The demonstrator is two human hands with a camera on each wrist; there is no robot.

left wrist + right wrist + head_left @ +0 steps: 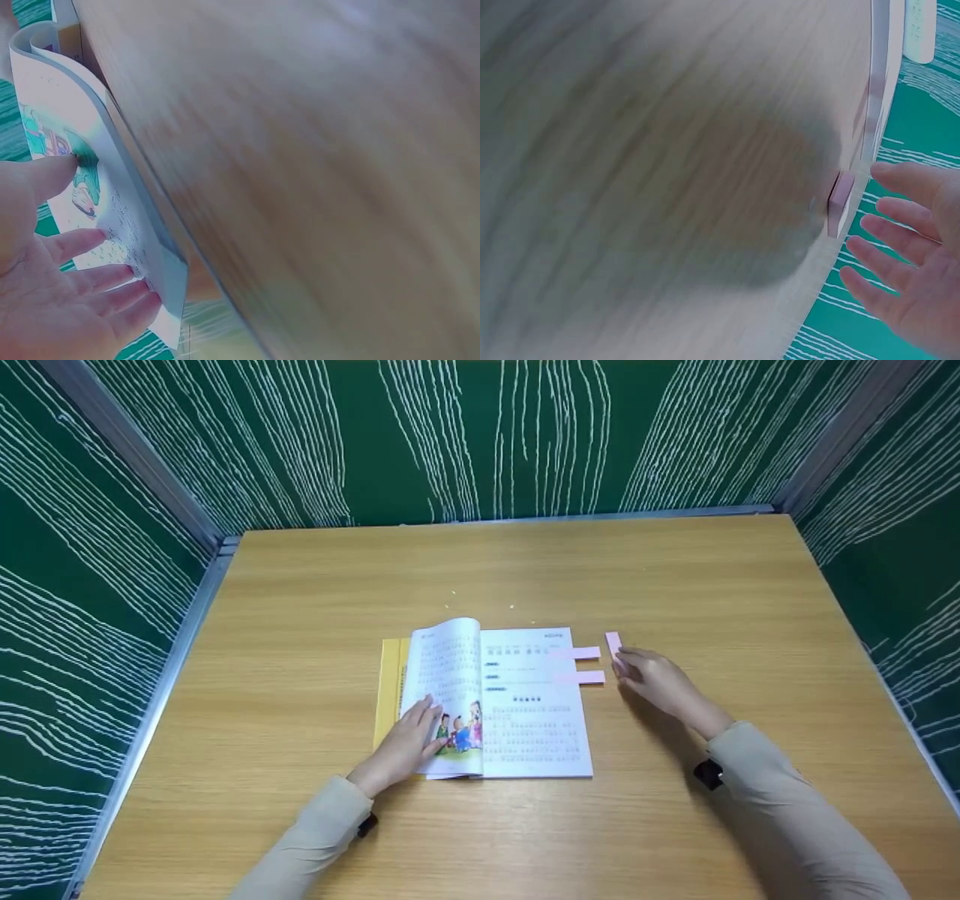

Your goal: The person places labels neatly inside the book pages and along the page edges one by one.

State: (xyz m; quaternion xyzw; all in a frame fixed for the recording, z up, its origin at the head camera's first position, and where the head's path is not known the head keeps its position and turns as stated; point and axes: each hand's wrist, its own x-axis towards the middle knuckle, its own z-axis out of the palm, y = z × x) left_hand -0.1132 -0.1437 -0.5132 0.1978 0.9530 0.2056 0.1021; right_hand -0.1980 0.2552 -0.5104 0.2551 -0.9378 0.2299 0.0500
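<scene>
An open book [536,735] lies on the table, its left page [442,660] bowed up near the spine and bearing a coloured picture of figures. My left hand [405,739] rests on that page with fingers spread; the left wrist view shows the same hand [67,277] against the paper. Two pink sticky tabs, an upper tab [587,653] and a lower tab [592,677], stick out past the right page's edge. Just right of them is a small pink sticky-note pad [613,642]. My right hand [664,682] is at its near end, fingers extended in the right wrist view.
A yellow cover or book [390,682] shows under the left side of the open book. Tiny white scraps [511,607] lie beyond it on the wooden table [525,570]. Green panels [555,442] with white lines border the table at the back and sides.
</scene>
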